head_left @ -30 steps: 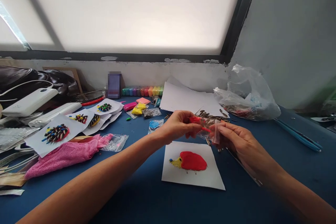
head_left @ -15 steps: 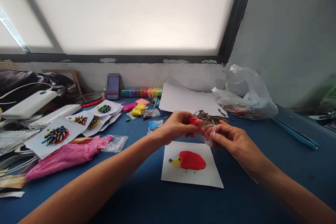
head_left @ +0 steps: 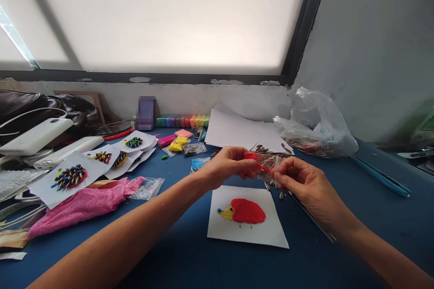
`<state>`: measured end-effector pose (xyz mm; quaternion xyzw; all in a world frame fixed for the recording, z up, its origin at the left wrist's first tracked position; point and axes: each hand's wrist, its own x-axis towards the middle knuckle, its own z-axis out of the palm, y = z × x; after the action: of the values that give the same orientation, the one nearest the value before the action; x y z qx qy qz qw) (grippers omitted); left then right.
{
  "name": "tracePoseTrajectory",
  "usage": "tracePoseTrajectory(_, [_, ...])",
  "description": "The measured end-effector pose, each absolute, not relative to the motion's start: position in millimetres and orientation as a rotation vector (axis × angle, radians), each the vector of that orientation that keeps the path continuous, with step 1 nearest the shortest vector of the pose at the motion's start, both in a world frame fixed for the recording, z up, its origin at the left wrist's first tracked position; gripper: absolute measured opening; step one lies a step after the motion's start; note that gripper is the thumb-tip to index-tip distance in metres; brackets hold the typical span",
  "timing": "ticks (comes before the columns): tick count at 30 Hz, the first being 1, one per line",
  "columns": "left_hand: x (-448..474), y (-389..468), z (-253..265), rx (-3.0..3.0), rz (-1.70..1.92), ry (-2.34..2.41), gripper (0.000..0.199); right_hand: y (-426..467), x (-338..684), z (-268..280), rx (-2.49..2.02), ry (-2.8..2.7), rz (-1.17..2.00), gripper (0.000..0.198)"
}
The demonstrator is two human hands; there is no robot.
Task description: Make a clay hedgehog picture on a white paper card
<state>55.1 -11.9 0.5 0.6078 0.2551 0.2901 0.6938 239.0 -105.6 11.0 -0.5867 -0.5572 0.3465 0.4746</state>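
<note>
Between my hands is a small clear plastic bag (head_left: 267, 162) with red clay inside. My left hand (head_left: 232, 163) is closed on its left end, where the red shows. The fingers of my right hand (head_left: 300, 178) pinch the bag's clear right edge. Just below them lies a white paper (head_left: 220, 229) bearing a hedgehog figure (head_left: 249, 211) with a smooth red clay body, a yellow head and a blue nose. Sunflower seeds (head_left: 262, 149) lie behind my hands, and a few show beneath the bag. A thin stick-like thing (head_left: 315, 217) lies under my right wrist.
To the left lie finished-looking seed hedgehogs on paper (head_left: 71, 178), a pink cloth (head_left: 84, 203) and white power banks (head_left: 37, 135). Behind are packets of coloured clay (head_left: 178, 143), a row of coloured clay blocks (head_left: 183, 120) and white sheets (head_left: 237, 131). A plastic bag (head_left: 325, 131) stands at the right.
The small bag is stretched flatter between my hands, my right hand having shifted slightly right. Seeds and the stick-like thing show more beneath it. The view has tilted slightly.
</note>
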Motion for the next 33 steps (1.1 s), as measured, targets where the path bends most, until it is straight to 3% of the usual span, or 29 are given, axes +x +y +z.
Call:
tracePoseTrajectory(8, [57, -12, -1, 1.298, 0.644, 0.62, 0.008, -103, 242, 7, -1.478, -1.389, 0.838, 0.041])
tracePoseTrajectory(16, [58, -12, -2, 1.304, 0.651, 0.561, 0.018, -104, 242, 8, -1.495, -1.45, 0.833, 0.037])
tracePoseTrajectory(22, [59, -14, -2, 1.326, 0.657, 0.576, 0.015, -104, 241, 7, -1.496, -1.47, 0.831, 0.026])
tracePoseTrajectory(33, [60, -16, -5, 1.327, 0.618, 0.651, 0.012, -100, 245, -4, -1.434, -1.45, 0.886, 0.026])
